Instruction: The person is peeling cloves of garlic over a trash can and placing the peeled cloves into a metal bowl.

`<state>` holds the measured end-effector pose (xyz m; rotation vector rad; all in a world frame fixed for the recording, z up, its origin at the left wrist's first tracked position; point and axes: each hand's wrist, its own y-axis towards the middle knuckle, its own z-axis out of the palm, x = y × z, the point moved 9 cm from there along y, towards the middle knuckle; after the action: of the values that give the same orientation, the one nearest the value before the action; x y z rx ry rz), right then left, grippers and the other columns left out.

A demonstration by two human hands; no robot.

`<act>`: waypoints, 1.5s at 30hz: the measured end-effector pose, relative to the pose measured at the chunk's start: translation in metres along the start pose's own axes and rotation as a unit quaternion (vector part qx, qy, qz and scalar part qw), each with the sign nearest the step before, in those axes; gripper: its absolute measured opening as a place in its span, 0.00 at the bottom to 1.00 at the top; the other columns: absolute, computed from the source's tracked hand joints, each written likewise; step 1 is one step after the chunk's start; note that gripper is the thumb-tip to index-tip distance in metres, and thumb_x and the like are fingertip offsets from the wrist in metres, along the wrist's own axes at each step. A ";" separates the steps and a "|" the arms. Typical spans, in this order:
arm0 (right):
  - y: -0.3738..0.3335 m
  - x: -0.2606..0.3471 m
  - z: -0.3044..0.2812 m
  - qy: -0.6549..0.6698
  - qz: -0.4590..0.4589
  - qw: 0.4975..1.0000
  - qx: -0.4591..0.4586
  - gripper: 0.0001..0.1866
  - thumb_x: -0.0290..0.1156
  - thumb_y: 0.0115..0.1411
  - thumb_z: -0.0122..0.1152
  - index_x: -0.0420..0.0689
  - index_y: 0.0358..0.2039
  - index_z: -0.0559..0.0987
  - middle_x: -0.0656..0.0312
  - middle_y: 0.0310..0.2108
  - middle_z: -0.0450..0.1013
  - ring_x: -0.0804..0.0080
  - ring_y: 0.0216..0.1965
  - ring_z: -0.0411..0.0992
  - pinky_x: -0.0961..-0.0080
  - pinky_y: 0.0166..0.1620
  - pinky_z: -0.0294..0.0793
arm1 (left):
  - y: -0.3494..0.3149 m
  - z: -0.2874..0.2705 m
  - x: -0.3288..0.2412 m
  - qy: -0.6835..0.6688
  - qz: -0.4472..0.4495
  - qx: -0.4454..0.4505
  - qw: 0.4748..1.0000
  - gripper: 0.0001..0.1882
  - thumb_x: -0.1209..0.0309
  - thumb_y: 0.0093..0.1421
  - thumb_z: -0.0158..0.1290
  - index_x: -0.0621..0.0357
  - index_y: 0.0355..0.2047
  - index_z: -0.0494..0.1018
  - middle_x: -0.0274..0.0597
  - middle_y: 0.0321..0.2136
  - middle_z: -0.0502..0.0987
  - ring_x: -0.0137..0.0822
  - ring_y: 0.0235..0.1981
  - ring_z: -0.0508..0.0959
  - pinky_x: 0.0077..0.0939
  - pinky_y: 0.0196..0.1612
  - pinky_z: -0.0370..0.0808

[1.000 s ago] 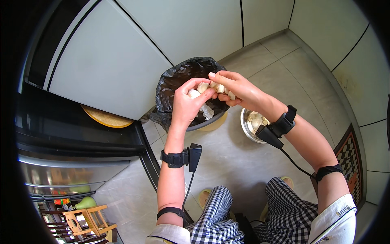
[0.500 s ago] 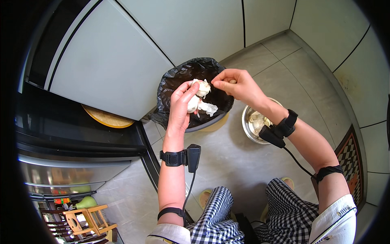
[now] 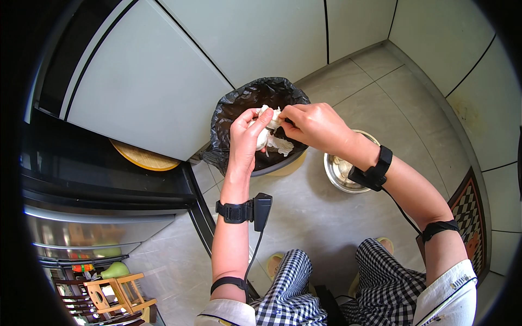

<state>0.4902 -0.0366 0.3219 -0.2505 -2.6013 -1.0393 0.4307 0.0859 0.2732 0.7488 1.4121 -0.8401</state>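
My left hand (image 3: 243, 133) is closed round white garlic (image 3: 262, 139), seemingly more than one bulb, above a bin (image 3: 288, 165) lined with a black plastic bag (image 3: 227, 111). The fingers of my right hand (image 3: 318, 127) are bent and pinched against the garlic's right side; their tips are partly hidden. A loose flap of papery garlic skin (image 3: 281, 145) hangs beneath, over the bin's opening. On the floor to the right, partly covered by my right forearm, stands a steel bowl (image 3: 350, 189) with peeled-looking garlic cloves (image 3: 342, 167) in it.
Pale cabinet fronts (image 3: 261, 38) rise just behind the bin. A round wooden board (image 3: 144, 156) lies at the left on a black surface. A small wooden chair (image 3: 128, 293) stands lower left, and a patterned mat (image 3: 468, 217) lies at the right.
My right hand has moved left, from just apart from the garlic to touching it, and its fingers have turned inward. My left hand keeps its grip nearly in place.
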 end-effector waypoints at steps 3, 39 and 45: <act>0.001 -0.001 0.001 0.022 0.023 0.999 -0.008 0.08 0.25 0.52 0.60 0.41 0.31 0.70 0.56 0.19 0.73 0.56 0.20 0.73 0.66 0.24 0.72 | -0.002 0.002 -0.007 -0.018 0.012 -0.008 1.000 0.15 0.59 0.58 0.59 0.58 0.36 0.75 0.30 0.23 0.75 0.18 0.17 0.70 0.14 0.14 0.62; -0.014 -0.043 0.022 0.556 0.331 0.759 0.072 0.10 0.28 0.63 0.53 0.35 0.40 0.75 0.63 0.29 0.75 0.89 0.18 0.56 0.87 0.18 0.52 | -0.001 0.010 -0.009 -0.071 0.047 0.007 0.996 0.16 0.60 0.60 0.57 0.57 0.43 0.74 0.32 0.29 0.77 0.19 0.23 0.75 0.13 0.18 0.67; -0.022 -0.045 0.032 0.675 0.371 0.635 0.056 0.11 0.27 0.63 0.51 0.36 0.43 0.75 0.62 0.31 0.75 0.88 0.19 0.54 0.88 0.17 0.49 | -0.001 0.011 -0.009 -0.070 0.041 0.010 0.997 0.16 0.60 0.60 0.57 0.57 0.42 0.74 0.32 0.29 0.77 0.19 0.23 0.75 0.13 0.18 0.67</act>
<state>0.5190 -0.0320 0.2700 -0.2913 -0.9586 -0.3762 0.4360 0.0768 0.2822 0.7427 1.2424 -0.8281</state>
